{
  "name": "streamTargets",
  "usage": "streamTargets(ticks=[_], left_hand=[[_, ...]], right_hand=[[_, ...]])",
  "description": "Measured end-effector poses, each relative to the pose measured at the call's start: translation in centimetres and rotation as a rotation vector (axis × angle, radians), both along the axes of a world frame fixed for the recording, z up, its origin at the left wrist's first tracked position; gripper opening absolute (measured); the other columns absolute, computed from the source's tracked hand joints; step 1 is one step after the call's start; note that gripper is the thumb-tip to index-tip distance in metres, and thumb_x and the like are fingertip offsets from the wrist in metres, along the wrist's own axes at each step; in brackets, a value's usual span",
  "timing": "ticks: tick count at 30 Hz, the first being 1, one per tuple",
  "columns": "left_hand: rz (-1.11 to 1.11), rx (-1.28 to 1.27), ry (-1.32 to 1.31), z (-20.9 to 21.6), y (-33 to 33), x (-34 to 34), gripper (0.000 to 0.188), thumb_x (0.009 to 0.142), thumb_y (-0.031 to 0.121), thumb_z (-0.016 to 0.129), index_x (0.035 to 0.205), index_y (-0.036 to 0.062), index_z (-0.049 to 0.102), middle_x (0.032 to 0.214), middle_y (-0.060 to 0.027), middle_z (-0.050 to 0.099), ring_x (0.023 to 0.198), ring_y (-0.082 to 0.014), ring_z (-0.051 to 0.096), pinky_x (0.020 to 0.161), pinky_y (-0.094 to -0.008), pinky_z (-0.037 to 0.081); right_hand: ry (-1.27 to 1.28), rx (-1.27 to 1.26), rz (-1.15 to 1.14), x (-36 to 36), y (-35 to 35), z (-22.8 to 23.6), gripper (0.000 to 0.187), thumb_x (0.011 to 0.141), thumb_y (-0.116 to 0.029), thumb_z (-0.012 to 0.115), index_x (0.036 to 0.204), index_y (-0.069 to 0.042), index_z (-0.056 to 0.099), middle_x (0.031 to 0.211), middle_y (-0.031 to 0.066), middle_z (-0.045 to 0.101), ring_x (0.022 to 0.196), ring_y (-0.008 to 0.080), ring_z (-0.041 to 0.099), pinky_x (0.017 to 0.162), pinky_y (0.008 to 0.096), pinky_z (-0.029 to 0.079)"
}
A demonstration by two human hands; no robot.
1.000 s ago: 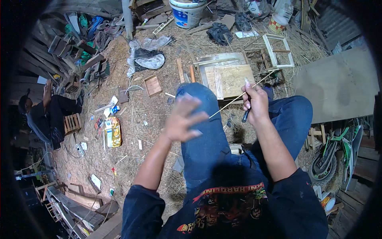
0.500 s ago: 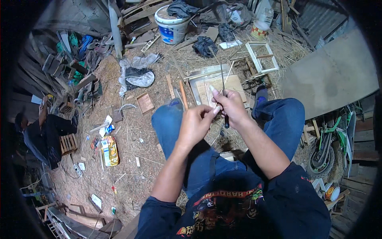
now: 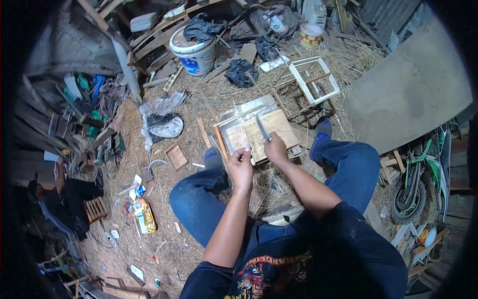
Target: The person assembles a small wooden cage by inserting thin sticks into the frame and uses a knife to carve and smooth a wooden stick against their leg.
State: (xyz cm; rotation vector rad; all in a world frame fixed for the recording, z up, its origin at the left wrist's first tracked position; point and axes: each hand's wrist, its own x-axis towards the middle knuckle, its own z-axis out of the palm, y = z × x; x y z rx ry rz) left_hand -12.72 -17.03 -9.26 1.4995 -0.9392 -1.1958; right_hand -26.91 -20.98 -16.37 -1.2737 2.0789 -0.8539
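Observation:
My right hand (image 3: 275, 149) is wrapped round the handle of a knife (image 3: 262, 128), whose long dark blade points up and to the left over the boards. Between the fingertips of my left hand (image 3: 241, 167) is a thin pale wooden stick (image 3: 238, 119), standing out away from me. Beneath both hands lies a light wooden board (image 3: 273, 124) on the ground between my feet. At its left edge an orange-brown wooden handle (image 3: 220, 143) slants past my left hand. The knife blade and the stick are apart.
A white wooden frame (image 3: 334, 91) stands beyond my right foot. Farther off are a white bucket (image 3: 195, 57) and black plastic bags (image 3: 242, 73). On the left lie a small wooden tray (image 3: 176, 157) and a yellow packet (image 3: 145, 217); another person (image 3: 62, 199) sits beyond them.
My hands have moved apart. The knife has gone from upright beside the stick to tilted over the board. My left knee has lowered outward, and the view has shifted.

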Motion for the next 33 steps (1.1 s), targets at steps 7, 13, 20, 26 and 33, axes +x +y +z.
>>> streamTargets(ticks=[7, 13, 20, 26, 33], left_hand=[[-0.075, 0.038, -0.058, -4.2, -3.1, -3.1, 0.028, 0.097, 0.027, 0.075, 0.098, -0.0008, 0.073, 0.071, 0.0003, 0.061, 0.052, -0.0055, 0.051, 0.044, -0.025, 0.037], [-0.226, 0.007, -0.122, -2.2, -6.1, -6.2, 0.028, 0.099, 0.025, 0.072, 0.098, -0.003, 0.074, 0.073, -0.0027, 0.064, 0.055, -0.0081, 0.055, 0.049, -0.0274, 0.045], [-0.44, -0.139, -0.266, -0.5, -9.3, -11.2, 0.026, 0.099, 0.021, 0.071, 0.096, -0.0049, 0.074, 0.072, -0.0023, 0.066, 0.061, -0.0081, 0.057, 0.056, -0.0251, 0.047], [-0.595, -0.101, -0.228, 0.4, -8.5, -14.6, 0.023, 0.098, 0.018, 0.072, 0.095, -0.0049, 0.072, 0.069, -0.0026, 0.064, 0.059, -0.0074, 0.057, 0.054, -0.0251, 0.046], [-0.887, -0.167, -0.55, -3.8, -11.1, -14.2, 0.036, 0.099, 0.03, 0.071, 0.085, -0.0041, 0.072, 0.068, -0.0072, 0.067, 0.059, -0.0104, 0.058, 0.056, -0.03, 0.047]], right_hand=[[0.23, -0.093, 0.097, -0.6, -1.7, -5.5, 0.014, 0.088, -0.02, 0.07, 0.094, -0.008, 0.07, 0.094, 0.0149, 0.069, 0.09, 0.0391, 0.067, 0.08, 0.0505, 0.054], [-0.351, -0.03, 0.051, -5.2, -4.6, -2.3, 0.031, 0.1, -0.033, 0.064, 0.103, -0.004, 0.075, 0.087, 0.0101, 0.071, 0.075, 0.0237, 0.065, 0.069, 0.0365, 0.052], [-1.058, -0.384, -0.012, -9.2, -6.7, 5.2, 0.021, 0.099, -0.021, 0.069, 0.098, 0.0, 0.071, 0.081, 0.0019, 0.068, 0.067, 0.0059, 0.058, 0.058, 0.0216, 0.045], [-1.018, -0.527, -0.251, -14.2, -7.7, 4.9, 0.012, 0.092, -0.01, 0.076, 0.091, 0.0, 0.07, 0.071, 0.0003, 0.065, 0.059, 0.0062, 0.056, 0.054, 0.0215, 0.044], [-1.022, -0.643, -0.863, -21.9, -8.6, 0.7, 0.025, 0.101, -0.02, 0.066, 0.087, 0.001, 0.065, 0.07, 0.0021, 0.062, 0.061, 0.012, 0.054, 0.056, 0.03, 0.044]])
